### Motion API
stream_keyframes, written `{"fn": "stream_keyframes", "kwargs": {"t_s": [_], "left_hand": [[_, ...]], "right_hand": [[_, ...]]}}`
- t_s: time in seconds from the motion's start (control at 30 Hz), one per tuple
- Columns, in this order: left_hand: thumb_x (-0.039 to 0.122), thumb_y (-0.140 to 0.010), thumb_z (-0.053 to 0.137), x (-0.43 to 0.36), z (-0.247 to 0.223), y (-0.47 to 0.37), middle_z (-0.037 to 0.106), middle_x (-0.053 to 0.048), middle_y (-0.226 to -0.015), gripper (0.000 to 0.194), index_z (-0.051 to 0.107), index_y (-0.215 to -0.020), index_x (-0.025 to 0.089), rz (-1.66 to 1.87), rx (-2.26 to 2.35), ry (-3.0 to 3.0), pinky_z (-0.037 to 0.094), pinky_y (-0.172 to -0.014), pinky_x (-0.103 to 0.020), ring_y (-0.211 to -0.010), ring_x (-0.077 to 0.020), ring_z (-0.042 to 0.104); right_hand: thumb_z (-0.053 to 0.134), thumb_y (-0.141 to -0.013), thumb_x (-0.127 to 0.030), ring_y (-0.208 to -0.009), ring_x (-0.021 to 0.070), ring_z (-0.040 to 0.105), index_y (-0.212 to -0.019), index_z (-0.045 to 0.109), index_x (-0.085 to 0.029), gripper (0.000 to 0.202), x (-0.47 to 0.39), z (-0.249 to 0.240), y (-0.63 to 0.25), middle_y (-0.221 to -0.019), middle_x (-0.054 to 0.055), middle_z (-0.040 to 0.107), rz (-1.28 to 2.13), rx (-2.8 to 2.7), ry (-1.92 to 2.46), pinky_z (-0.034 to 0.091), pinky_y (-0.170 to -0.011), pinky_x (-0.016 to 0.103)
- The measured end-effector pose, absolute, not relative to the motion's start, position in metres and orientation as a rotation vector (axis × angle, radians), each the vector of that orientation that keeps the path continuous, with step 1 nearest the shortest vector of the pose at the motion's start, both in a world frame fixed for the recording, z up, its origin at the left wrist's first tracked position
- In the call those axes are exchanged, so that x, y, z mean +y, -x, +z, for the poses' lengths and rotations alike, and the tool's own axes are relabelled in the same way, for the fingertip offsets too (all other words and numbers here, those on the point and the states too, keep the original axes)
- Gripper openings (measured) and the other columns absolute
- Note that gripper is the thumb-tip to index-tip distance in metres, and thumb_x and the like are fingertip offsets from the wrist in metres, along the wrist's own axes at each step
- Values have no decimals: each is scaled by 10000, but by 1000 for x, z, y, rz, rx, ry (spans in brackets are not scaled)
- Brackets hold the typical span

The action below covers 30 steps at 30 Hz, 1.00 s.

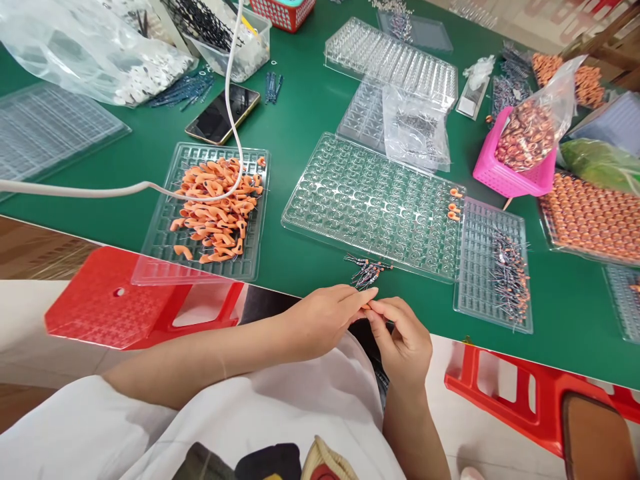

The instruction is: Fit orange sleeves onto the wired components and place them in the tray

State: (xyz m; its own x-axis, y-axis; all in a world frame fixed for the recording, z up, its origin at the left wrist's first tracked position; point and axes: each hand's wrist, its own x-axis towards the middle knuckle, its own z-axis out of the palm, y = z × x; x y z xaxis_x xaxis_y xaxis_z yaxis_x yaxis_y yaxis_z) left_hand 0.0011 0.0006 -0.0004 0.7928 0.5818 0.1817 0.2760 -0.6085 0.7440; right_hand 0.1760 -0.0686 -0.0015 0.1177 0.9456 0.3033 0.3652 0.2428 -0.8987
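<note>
Close to my body at the table's front edge, my left hand (327, 317) and my right hand (403, 337) meet fingertip to fingertip. Both are closed on a small orange piece (367, 307), mostly hidden by the fingers. Just beyond them lies a little heap of thin wired parts (367, 272) with orange tips. Past that heap is a clear moulded tray (370, 200), with a few orange curved pieces (454, 205) in its right-hand end. To the left, a pile of orange curved pieces (217, 207) fills much of another clear tray (155, 233).
A tray of wired parts (510, 273) lies at right, near a pink basket (515, 163) holding a bag. A white cable (150, 189) crosses the left tray; a phone (223, 113) lies behind. Red stools (105, 300) stand below the table edge.
</note>
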Motion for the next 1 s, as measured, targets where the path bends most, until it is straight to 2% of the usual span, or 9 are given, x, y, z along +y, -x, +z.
{"fn": "stream_keyframes", "kwargs": {"t_s": [0.17,0.3,0.43,0.57,0.67,1.0], "left_hand": [[147,-997,347,1,1,-2,670,-141,-1079,431,361,-1427,143,529,644,-2254,546,-812,-348,-949,-217,644],[214,-1022,355,1,6,-3,690,-134,-1059,388,415,-1395,128,524,712,-2160,548,-814,-351,-937,-210,656],[230,-989,461,3,11,0,705,-88,-1083,376,463,-1357,154,543,823,-2051,539,-832,-335,-926,-191,666],[258,-948,544,3,15,4,721,-65,-1039,240,591,-1160,156,567,945,-1968,529,-744,-286,-842,-171,674],[223,-958,517,3,15,6,724,-35,-922,157,639,-1040,166,613,958,-2008,493,-701,-264,-787,-157,658],[133,-944,457,5,24,28,637,-34,-725,190,637,-883,138,761,913,-2121,439,-632,-253,-671,-137,560]], "right_hand": [[629,-870,-22,-831,161,627,-1120,678,-277,360,-69,-1,-176,-942,25,688,676,-1483,1331,514,-700,318],[628,-894,-100,-782,142,601,-1003,689,-256,200,-69,0,-174,-882,8,670,717,-1400,1424,474,-667,285],[618,-920,-209,-755,143,592,-916,678,-231,65,-68,1,-173,-842,6,658,766,-1261,1549,440,-633,272],[608,-927,-278,-747,151,588,-889,672,-214,98,-67,1,-172,-830,14,657,777,-1223,1610,439,-643,279],[608,-925,-308,-738,157,586,-875,672,-210,127,-67,1,-169,-816,20,657,778,-1221,1631,435,-632,282],[597,-927,-306,-732,153,607,-864,674,-216,134,-59,5,-161,-820,14,667,853,-1361,1586,460,-626,259]]}}
